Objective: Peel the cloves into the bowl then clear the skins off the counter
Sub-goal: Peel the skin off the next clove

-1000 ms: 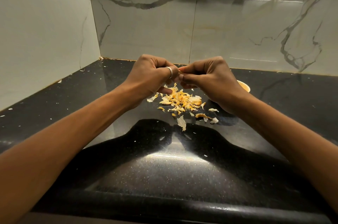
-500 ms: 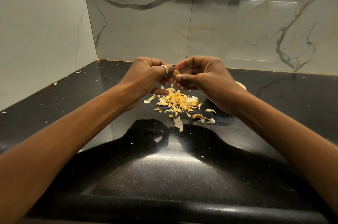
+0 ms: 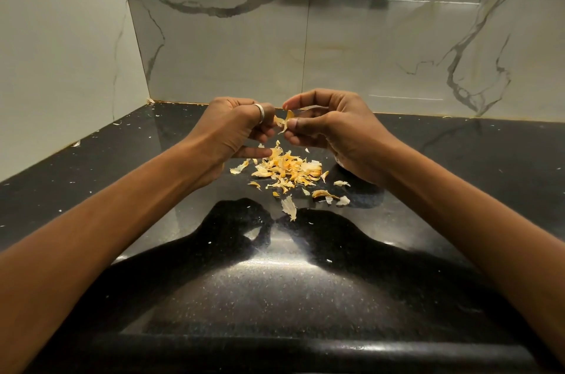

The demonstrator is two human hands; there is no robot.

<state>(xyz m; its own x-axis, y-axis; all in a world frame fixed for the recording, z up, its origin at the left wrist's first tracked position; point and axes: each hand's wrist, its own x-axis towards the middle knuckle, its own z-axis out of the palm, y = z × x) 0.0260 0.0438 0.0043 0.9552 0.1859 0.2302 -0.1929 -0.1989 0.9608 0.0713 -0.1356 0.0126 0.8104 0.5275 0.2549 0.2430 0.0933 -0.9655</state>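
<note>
Left hand (image 3: 232, 129) with fingers curled, gripping a garlic clove (image 3: 277, 121), right hand (image 3: 333, 132) pinching a loose strip of skin (image 3: 288, 117) between thumb and forefinger, both above the heap of skins (image 3: 284, 170) on the black counter (image 3: 275, 282).

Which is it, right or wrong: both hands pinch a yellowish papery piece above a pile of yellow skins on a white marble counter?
Wrong in one respect: the head view shows a glossy black speckled counter; only the wall is white marble. The left hand and right hand pinch the yellowish papery piece above the pile of yellow skins.
</note>
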